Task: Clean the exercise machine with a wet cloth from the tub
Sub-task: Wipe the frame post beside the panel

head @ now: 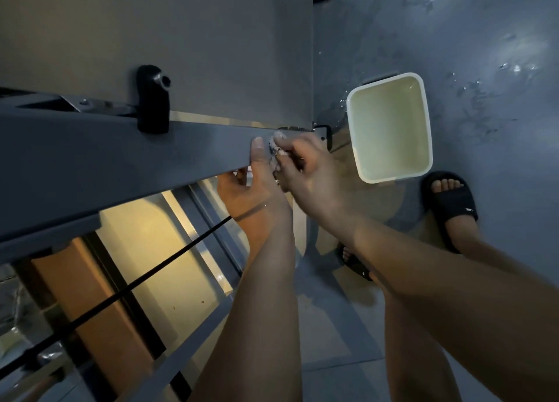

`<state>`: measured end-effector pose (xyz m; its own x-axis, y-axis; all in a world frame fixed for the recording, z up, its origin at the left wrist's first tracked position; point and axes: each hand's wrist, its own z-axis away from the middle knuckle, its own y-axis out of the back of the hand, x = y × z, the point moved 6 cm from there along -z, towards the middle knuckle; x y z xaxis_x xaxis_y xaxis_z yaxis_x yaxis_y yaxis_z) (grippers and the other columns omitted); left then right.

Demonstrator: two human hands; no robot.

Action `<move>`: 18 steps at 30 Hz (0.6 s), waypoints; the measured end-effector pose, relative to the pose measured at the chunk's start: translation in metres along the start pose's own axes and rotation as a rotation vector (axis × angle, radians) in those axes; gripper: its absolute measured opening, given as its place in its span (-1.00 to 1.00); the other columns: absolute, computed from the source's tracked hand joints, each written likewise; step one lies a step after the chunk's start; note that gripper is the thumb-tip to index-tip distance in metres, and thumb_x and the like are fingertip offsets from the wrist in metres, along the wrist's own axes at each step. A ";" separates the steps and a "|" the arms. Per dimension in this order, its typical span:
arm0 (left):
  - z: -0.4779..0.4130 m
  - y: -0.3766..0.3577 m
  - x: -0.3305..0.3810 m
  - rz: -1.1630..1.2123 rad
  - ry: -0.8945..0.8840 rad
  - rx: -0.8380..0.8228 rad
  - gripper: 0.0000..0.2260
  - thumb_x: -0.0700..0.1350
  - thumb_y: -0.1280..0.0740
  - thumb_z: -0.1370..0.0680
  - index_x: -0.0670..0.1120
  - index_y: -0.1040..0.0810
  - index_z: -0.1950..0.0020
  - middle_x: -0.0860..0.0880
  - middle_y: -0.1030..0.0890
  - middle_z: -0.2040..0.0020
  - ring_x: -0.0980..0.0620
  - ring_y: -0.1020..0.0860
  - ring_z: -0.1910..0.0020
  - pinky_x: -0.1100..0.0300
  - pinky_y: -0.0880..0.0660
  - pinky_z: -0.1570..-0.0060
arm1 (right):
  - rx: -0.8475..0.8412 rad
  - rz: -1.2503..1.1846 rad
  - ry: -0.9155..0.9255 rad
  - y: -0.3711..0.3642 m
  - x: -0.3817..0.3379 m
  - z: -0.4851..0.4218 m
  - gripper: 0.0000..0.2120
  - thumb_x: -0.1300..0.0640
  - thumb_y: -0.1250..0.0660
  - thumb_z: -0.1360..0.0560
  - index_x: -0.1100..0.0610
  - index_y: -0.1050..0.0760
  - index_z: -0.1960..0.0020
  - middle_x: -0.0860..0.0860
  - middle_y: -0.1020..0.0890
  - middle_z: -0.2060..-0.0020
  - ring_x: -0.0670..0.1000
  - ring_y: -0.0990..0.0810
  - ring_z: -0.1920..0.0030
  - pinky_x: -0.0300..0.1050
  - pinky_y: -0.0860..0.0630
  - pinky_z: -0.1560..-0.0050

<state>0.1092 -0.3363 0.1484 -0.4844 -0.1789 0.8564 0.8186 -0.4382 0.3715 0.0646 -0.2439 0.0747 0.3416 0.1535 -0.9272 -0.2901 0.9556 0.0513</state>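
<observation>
Hands (251, 189) (305, 171) x2, tub (390, 129) x1, cloth (273, 151) x1, machine (121, 159) x1.

This looks like a workout room, dim and bare. The left hand (245, 189) grips the grey steel beam (121, 147) of an exercise machine and the right hand (302, 168) pinches a cloth (276, 150) against it, with a black rubber stop (152, 99) on the beam left of the grip and a taut black cable (121, 291) running below. Just right of the grip a cream plastic tub (390, 126) sits on a grey painted floor (484, 53) spotted with water, and a foot in a black slide sandal (453, 202) stands beside it. Whether it is a home gym or a public one I cannot tell.
</observation>
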 end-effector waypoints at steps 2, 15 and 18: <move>0.000 0.001 -0.005 -0.003 0.010 0.014 -0.63 0.00 -0.48 -0.56 -0.07 -0.56 -0.32 -0.02 -0.64 -0.24 0.11 -0.63 -0.19 0.40 -0.55 -0.09 | 0.061 0.023 -0.055 -0.008 0.011 -0.007 -0.78 0.27 -0.31 -0.63 0.18 -0.64 -0.22 0.03 -0.57 -0.13 -0.21 -0.57 -0.08 -0.26 -0.54 -0.19; 0.001 -0.001 -0.011 -0.007 -0.049 0.030 -0.64 0.00 -0.46 -0.57 -0.06 -0.56 -0.33 -0.01 -0.59 -0.28 0.18 -0.61 -0.19 0.41 -0.52 -0.12 | 0.194 0.041 -0.118 -0.015 0.042 -0.025 -0.77 0.38 -0.27 -0.58 0.23 -0.67 -0.10 -0.02 -0.56 -0.05 -0.39 -0.50 -0.04 -0.50 -0.37 -0.13; 0.001 0.000 -0.012 0.016 -0.044 0.045 -0.64 -0.04 -0.46 -0.58 -0.09 -0.56 -0.34 -0.03 -0.60 -0.27 0.19 -0.63 -0.15 0.48 -0.49 -0.02 | 0.030 0.177 -0.234 -0.010 0.067 -0.050 -0.75 0.28 -0.24 -0.63 0.15 -0.66 -0.17 0.03 -0.58 -0.11 -0.10 -0.58 -0.09 -0.26 -0.51 -0.17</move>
<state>0.1150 -0.3330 0.1384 -0.4579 -0.1457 0.8770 0.8397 -0.3950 0.3728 0.0451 -0.2560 -0.0062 0.4865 0.3686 -0.7921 -0.3382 0.9154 0.2183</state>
